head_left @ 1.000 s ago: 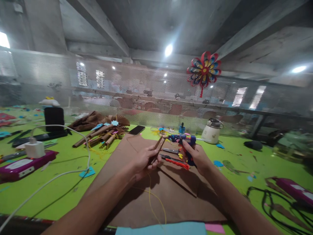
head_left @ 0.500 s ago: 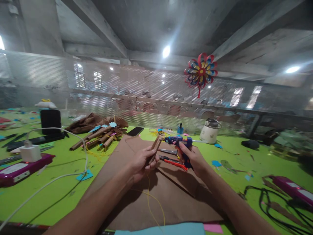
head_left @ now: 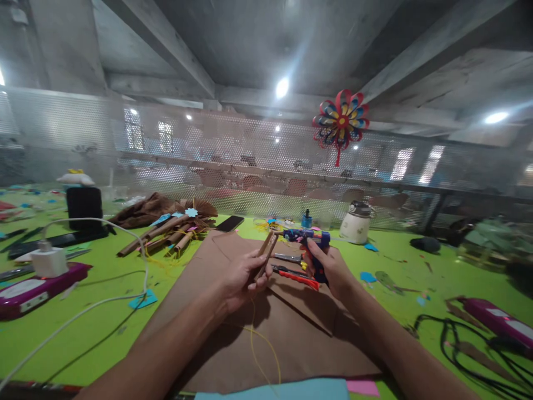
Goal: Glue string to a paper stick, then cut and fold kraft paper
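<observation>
L hand (head_left: 245,276) pinches narrow brown folded strip (head_left: 265,256), stiff & paper-like, thumb vs. fingers; R hand (head_left: 330,265) wrapped round grip of dark-blue patterned glue gun (head_left: 308,237), nozzle at strip's upper end. Below: red-handled tool (head_left: 297,278), thin yellow string (head_left: 266,341), creased brown paper (head_left: 233,355) on smooth green tabletop (head_left: 108,339).

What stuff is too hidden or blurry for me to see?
All in the head view:
Glue gun: handle partly behind the right hand.
Whether its tip touches the brown pieces: too small.
Left purple power strip: cut off by the left edge.
Beyond the mesh screen: blurred, seen through holes.
</observation>
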